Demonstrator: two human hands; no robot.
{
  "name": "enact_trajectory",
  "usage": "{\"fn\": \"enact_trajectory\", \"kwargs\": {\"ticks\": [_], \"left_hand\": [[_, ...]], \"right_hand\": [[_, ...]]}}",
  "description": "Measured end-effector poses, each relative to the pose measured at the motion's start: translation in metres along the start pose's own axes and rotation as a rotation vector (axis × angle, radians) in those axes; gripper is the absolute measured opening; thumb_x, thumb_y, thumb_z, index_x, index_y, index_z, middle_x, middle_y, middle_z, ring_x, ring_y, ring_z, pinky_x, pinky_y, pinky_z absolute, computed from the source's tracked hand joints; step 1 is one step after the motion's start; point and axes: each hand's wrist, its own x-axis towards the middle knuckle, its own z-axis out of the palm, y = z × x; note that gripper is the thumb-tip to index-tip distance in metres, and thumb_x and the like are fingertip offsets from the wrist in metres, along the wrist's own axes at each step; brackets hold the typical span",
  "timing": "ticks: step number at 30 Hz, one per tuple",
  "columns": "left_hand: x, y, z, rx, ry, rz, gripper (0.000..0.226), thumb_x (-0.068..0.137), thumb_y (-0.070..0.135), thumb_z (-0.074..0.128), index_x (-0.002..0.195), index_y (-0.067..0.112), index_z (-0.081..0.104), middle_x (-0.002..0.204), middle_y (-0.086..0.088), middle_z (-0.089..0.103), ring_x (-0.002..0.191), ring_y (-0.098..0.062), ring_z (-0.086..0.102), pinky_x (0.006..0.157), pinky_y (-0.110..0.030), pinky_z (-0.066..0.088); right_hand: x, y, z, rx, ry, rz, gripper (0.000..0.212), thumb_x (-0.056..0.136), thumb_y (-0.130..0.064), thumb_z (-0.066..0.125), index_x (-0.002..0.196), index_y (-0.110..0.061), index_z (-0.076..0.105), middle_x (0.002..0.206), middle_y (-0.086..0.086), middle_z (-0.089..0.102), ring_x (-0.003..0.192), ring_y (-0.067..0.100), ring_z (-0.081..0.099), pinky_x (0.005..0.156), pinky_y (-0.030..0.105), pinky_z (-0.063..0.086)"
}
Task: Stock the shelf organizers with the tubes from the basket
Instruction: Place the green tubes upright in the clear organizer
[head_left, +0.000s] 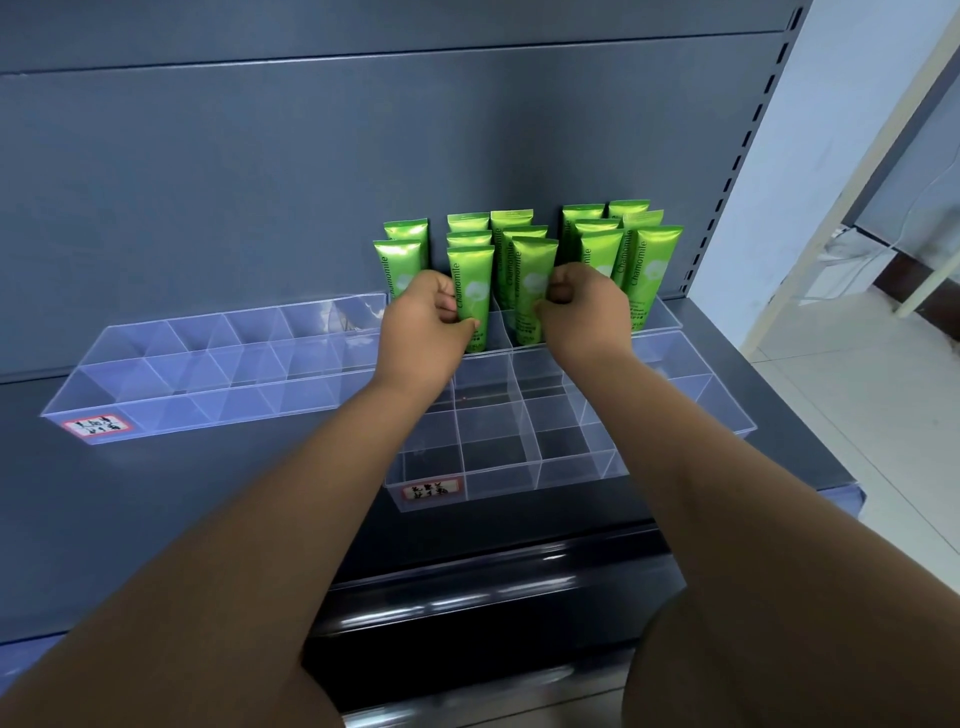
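You are gripping a green tube (471, 280) with your left hand (423, 317). Its fingers are curling round the tube's left side and the thumb is lying across the lower front. Your right hand (587, 312) is pinching a second green tube (531, 270), just beside the first. Its fingers are curling tightly against that tube's right edge, and neither hand is spreading open.

Both tubes are standing upright, crimped end up. They are sitting in neighbouring compartments of the clear organizer (727, 415) at the right end of the shelf (208, 493). Each one is standing as the front tube of its column. Behind and beside them the other green tubes (657, 254) are filling the organizer's rear rows, close to the shelf's back edge and the grey back panel (260, 182). A red-bordered label (430, 488) is showing on the organizer's front wall, near the shelf's front edge.

A second clear organizer (156, 400) is lying along the back edge toward the left end of the shelf, just beside the first. It is carrying its own red-bordered tag (96, 426) at its front left corner.
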Motion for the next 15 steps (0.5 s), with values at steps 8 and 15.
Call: {"fn": "enact_trajectory", "kwargs": {"ticks": [8,15], "left_hand": [[-0.0011,-0.0002,-0.0008,0.039,-0.011,0.022,0.032,0.078,-0.001,0.080,0.092,0.013,0.055,0.085,0.005,0.056,0.087,-0.023,0.061,0.079,-0.034,0.055],[-0.0008,-0.0020,-0.0001,0.059,-0.020,0.039,0.036,0.078,-0.002,0.080,0.094,0.016,0.053,0.090,0.001,0.057,0.086,-0.018,0.057,0.076,-0.027,0.051]], "right_hand": [[-0.0009,-0.0018,0.0033,-0.058,0.025,-0.036,0.017,0.090,-0.004,0.058,0.104,-0.011,0.065,0.089,0.000,0.065,0.090,0.029,0.061,0.076,0.035,0.050],[-0.0018,-0.0010,0.0033,-0.073,0.028,-0.045,0.015,0.091,-0.007,0.057,0.103,-0.013,0.063,0.086,-0.001,0.063,0.087,0.029,0.060,0.072,0.034,0.047]]}}
